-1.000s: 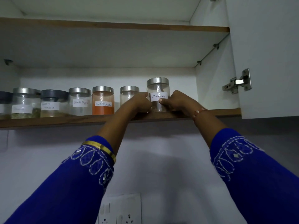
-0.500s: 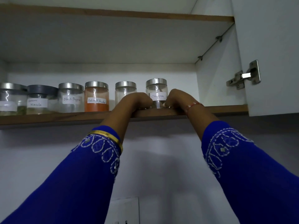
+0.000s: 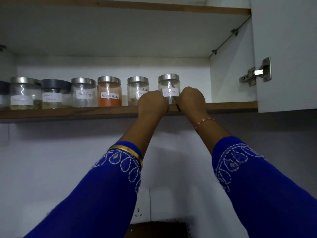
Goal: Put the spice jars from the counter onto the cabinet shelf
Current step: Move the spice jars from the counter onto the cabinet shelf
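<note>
Mid-frame on the shelf (image 3: 68,112): we grip the cinnamon jar (image 3: 169,88) between left hand (image 3: 152,104) and right hand (image 3: 192,100), fingers curled.

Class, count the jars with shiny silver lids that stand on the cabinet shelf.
5: far left, Black Pepper, Red Chilli Powder, the next one, Cinnamon. More may hide beyond the left edge.

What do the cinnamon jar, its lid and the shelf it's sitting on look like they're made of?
Cinnamon jar: clear glass or hard plastic; the contents show through and it carries bright glints, so which of the two is unclear.
Its lid: looks like brushed metal, silver-grey with a soft sheen.
Shelf: a brown wood-look front edge with faint grain; possibly laminated board, since the cabinet's inner surfaces are plain white.
</note>
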The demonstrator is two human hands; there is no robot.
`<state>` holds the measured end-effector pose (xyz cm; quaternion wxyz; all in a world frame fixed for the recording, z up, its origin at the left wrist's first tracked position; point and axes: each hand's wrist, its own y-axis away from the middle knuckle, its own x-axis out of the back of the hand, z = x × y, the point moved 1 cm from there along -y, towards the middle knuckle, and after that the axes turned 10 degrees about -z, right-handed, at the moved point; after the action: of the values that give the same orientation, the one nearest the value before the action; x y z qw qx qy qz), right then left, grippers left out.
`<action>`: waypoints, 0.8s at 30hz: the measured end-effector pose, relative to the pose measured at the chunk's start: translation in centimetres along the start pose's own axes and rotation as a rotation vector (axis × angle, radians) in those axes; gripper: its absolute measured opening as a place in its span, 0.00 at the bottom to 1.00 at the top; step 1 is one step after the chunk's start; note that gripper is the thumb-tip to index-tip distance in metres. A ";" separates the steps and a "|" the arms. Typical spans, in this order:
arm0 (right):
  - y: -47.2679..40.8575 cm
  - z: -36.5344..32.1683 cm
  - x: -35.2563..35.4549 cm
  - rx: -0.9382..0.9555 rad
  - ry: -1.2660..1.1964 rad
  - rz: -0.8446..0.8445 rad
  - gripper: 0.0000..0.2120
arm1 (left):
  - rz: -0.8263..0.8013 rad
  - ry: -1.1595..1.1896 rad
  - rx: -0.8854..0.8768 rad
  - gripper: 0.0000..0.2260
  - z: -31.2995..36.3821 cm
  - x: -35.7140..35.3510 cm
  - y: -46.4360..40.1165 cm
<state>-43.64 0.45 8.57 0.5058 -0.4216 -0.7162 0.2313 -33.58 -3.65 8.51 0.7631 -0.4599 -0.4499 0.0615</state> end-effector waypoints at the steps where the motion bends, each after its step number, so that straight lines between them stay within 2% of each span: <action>1: 0.8 0.1 -0.1 0.032 0.045 0.023 0.11 | 0.057 -0.052 -0.057 0.12 -0.2 -0.1 0.8; 3: 2.4 0.6 -0.5 0.137 0.105 0.096 0.14 | 0.155 -0.081 -0.149 0.12 -1.0 -0.5 2.3; 5: 3.4 1.3 -1.1 0.236 0.119 0.157 0.17 | 0.175 -0.052 -0.208 0.14 -2.1 -1.1 3.5; 9: 5.9 2.2 -1.5 0.214 0.189 0.009 0.21 | 0.124 0.013 -0.259 0.20 -3.9 -1.6 6.8; 14: 11.5 2.6 -2.8 0.258 0.023 -0.025 0.23 | 0.057 0.108 -0.198 0.19 -5.2 -1.9 12.5; 24: 25.1 1.0 -8.8 0.136 -0.238 -0.341 0.23 | -0.125 0.198 0.027 0.18 -10.9 -3.3 25.8</action>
<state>-34.16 6.71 -15.49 0.4769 -0.2289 -0.8144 0.2384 -19.19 2.32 -15.02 0.8122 -0.4245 -0.3992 -0.0261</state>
